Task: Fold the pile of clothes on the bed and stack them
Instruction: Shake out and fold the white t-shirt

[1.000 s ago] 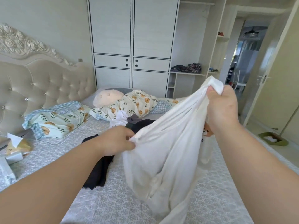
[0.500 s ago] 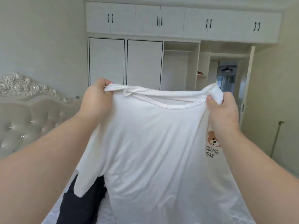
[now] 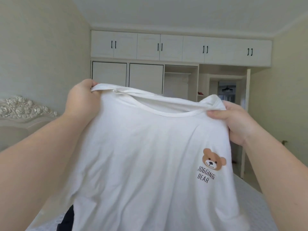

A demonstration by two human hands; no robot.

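Note:
A white T-shirt (image 3: 143, 157) with a brown bear print and the words "JOGGING BEAR" hangs spread out in front of me, held up high above the bed. My left hand (image 3: 81, 100) grips its left shoulder, and my right hand (image 3: 235, 120) grips its right shoulder. The neckline sags between them. A dark garment (image 3: 66, 220) shows on the bed below the shirt's left edge. The shirt hides the other clothes on the bed.
The grey patterned bed (image 3: 253, 202) shows at lower right. An ornate cream headboard (image 3: 20, 114) stands at left. White wardrobes (image 3: 150, 74) line the far wall, with an open doorway (image 3: 228, 92) to their right.
My left hand rose from low over the bed to shoulder height, spreading the bunched shirt out flat. The view tilted upward, so the pillows and most of the bed dropped out of sight.

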